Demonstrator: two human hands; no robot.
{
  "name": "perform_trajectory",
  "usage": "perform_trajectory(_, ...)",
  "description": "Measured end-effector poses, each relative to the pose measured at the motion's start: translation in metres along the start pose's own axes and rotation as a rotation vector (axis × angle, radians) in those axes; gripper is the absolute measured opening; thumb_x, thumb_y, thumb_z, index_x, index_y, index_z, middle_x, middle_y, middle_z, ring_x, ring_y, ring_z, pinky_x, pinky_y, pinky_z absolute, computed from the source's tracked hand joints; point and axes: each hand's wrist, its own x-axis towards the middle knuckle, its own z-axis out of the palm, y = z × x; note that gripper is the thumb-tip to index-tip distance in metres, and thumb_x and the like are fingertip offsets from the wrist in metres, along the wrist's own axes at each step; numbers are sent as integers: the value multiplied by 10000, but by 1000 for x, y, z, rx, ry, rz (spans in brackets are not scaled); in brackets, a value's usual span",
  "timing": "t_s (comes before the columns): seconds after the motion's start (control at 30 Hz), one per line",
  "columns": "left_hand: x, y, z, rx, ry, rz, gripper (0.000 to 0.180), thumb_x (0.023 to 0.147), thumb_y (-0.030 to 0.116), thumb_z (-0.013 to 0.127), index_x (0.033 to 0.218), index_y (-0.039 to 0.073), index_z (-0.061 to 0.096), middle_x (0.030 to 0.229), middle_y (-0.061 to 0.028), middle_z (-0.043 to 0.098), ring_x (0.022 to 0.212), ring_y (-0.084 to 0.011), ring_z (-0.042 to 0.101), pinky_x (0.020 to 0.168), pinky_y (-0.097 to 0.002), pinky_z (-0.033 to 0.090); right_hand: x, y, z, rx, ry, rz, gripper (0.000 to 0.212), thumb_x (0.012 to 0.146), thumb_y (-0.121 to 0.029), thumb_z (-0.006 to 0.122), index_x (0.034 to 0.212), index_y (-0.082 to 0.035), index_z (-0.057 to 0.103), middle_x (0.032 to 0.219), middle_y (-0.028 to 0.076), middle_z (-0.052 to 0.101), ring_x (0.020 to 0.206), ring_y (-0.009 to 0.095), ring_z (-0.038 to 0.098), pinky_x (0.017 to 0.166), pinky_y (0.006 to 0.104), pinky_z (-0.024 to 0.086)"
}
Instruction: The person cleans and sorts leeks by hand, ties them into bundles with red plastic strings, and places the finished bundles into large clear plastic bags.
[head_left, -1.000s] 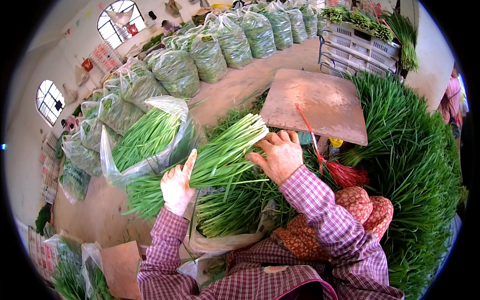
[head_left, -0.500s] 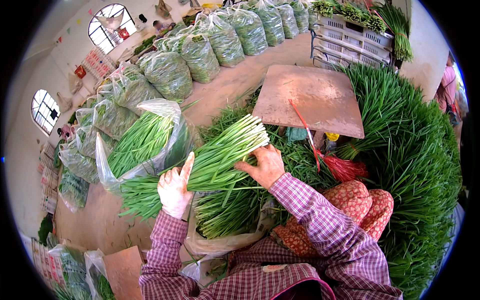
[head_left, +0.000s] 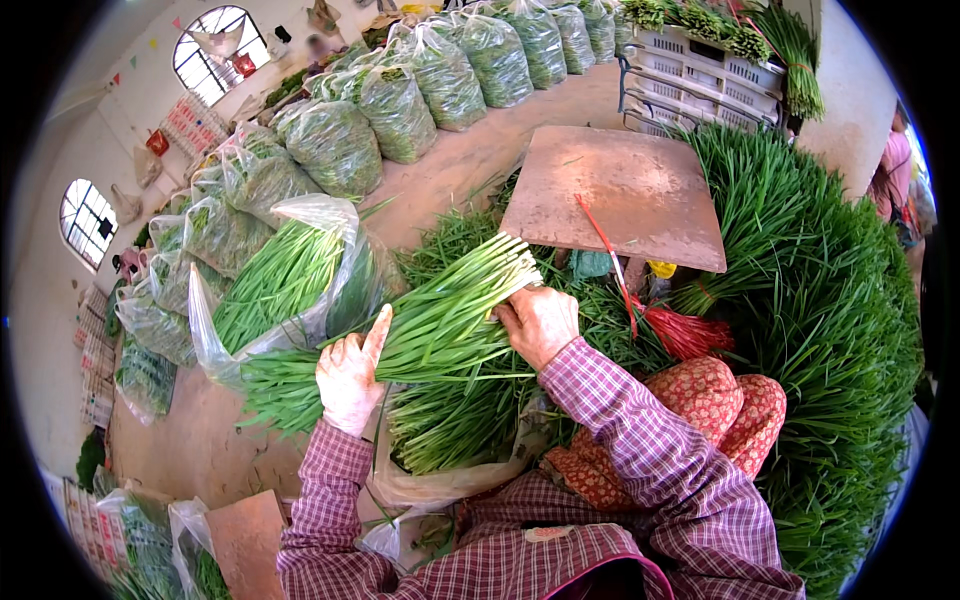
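Holding a long bundle of green chives across your lap, you are carrying something light but floppy: the stalks are looking soft, slick and easy to bruise, so they are likely sagging wherever you are not supporting them. The bundle is lying slantwise, pale cut ends far and right, leafy tips near and left, above a clear plastic bag of more chives. Gripping near the cut ends, where the stalks are firmest and tightest, is probably serving you best. Your right hand is closing around that end, fingers curled over the stalks. Your left hand is lying nearly flat and open against the middle, thumb raised, steadying rather than gripping.
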Motion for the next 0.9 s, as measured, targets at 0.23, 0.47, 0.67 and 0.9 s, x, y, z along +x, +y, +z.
perform_trajectory(0.23, -10, -10, 7, 86, -48, 19, 987, 541, 24, 692, 1413, 317, 334, 770, -27, 474, 741, -222, 555, 686, -361, 481, -6, 43, -18, -150, -50, 41, 103, 777, -177, 647, 830, -130, 572, 673, 50, 645, 552, 251, 616, 497, 393, 484)
perform_trajectory(0.47, -15, -20, 5, 71, -78, -19, 935, 562, 53, 700, 1393, 326, 370, 766, -28, 485, 734, -228, 556, 684, -373, 478, -5, 92, -36, -396, -66, 250, 135, 802, -249, 636, 814, -125, 584, 700, 87, 655, 632, 307, 633, 601, 429, 505)
perform_trajectory(0.67, -30, -50, 9, 144, -48, -133, 981, 541, 54, 683, 1412, 333, 328, 739, -16, 432, 688, -210, 529, 671, -352, 476, 9, 89, -62, -622, -858, 520, 502, 769, -628, 567, 1073, -239, 660, 937, 34, 664, 840, 174, 624, 727, 386, 511)
perform_trajectory(0.9, -15, -29, 10, 177, -30, -83, 1004, 520, 29, 706, 1404, 334, 341, 741, -29, 456, 690, -228, 538, 643, -362, 472, -1, -4, -42, -57, -87, -77, 213, 804, -323, 650, 853, -117, 675, 762, 53, 627, 723, 208, 616, 671, 367, 526)
